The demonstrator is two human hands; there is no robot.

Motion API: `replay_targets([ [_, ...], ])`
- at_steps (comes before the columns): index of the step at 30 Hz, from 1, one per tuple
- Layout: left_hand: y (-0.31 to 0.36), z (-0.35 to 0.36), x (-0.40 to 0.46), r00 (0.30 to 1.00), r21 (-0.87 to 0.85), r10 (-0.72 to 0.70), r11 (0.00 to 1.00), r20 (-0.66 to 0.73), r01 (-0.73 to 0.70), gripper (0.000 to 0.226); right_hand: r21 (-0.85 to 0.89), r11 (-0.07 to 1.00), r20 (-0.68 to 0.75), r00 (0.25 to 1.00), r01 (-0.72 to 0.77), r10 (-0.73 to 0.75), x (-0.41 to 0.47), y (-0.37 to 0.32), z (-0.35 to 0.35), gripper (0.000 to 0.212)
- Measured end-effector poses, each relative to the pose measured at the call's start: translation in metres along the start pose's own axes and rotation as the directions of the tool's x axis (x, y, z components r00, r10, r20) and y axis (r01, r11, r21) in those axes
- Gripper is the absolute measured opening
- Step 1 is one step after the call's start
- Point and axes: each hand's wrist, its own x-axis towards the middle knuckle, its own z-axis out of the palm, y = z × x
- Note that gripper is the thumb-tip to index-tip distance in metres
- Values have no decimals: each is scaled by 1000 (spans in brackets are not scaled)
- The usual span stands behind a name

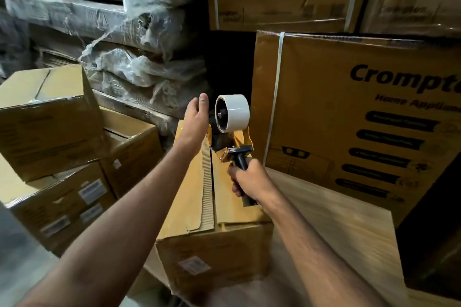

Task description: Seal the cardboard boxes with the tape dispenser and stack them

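Note:
A brown cardboard box stands in front of me on a wooden surface, its two top flaps folded down with an open seam running away from me. My right hand grips the black handle of a yellow tape dispenser carrying a white tape roll, held over the far end of the seam. My left hand reaches to the box's far edge just left of the dispenser, fingers curled over that edge; whether it holds tape is hidden.
Several brown boxes are piled at the left, some taped. Plastic-wrapped bundles are stacked behind them. Large printed cartons stand to the right and above. A wooden panel lies under the box at the right.

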Motion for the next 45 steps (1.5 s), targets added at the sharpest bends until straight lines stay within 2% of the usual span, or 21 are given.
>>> replay_targets([
  [2,-3,-4,30,975,13,-135,990,-179,139,72,23,1000,-24,1000,-12,12,15,-3,12,7],
  [4,-13,-16,58,913,38,-379,921,-152,388,74,64,998,-64,998,-21,25,31,-9,20,8],
  [5,-19,-22,67,846,27,-533,846,-20,533,72,97,995,-84,996,-19,27,39,-12,23,8],
  [6,-25,-28,73,734,-23,-652,744,189,667,69,125,992,-103,994,-11,24,48,-15,25,9],
  [7,-32,-33,77,614,-102,-681,633,399,768,68,143,990,-116,993,-1,17,57,-17,26,12],
  [8,-41,-36,80,541,-192,-641,533,545,824,63,151,988,-123,992,9,9,65,-19,28,13],
  [10,-57,-36,88,515,-317,-527,424,676,849,40,149,988,-116,993,23,-6,77,-23,32,10],
  [12,-66,-33,97,524,-363,-462,395,716,844,24,147,989,-110,994,30,-14,87,-26,38,6],
  [15,-77,-34,116,491,-342,-473,368,732,865,11,126,991,-116,993,37,-23,101,-27,47,5],
  [17,-85,-38,131,447,-328,-486,313,751,891,17,107,994,-138,990,38,-23,109,-28,51,4],
  [19,-93,-38,144,400,-307,-464,265,790,914,36,97,995,-169,986,33,-16,117,-27,54,4],
  [21,-100,-36,155,371,-257,-441,297,817,920,56,99,995,-183,983,26,-7,126,-25,55,4],
  [22,-100,-35,158,362,-221,-445,339,819,914,55,95,995,-187,982,20,-1,129,-23,55,6],
  [26,-98,-30,175,402,-67,-587,507,703,859,29,88,996,-205,978,-21,39,143,-18,55,12],
  [29,-100,-22,187,474,72,-659,624,585,778,22,93,995,-232,971,-33,54,153,-20,53,14],
  [34,-99,-16,211,495,164,-630,701,598,694,25,82,996,-262,964,-19,40,164,-27,50,11],
  [37,-103,-17,229,561,190,-569,783,601,592,23,53,998,-245,968,-38,50,170,-25,50,8],
  [39,-110,-15,240,630,256,-486,869,606,423,24,2,999,-243,969,-48,47,177,-25,52,6],
  [41,-119,-13,251,712,347,-353,924,607,162,20,-48,996,-256,965,-70,55,184,-26,57,6],
  [43,-128,-10,265,781,465,-213,879,587,-109,15,-35,995,-268,960,-96,83,189,-28,63,5],
  [45,-137,-10,282,855,568,-96,783,509,-251,26,27,993,-262,958,-115,118,191,-28,69,4],
])
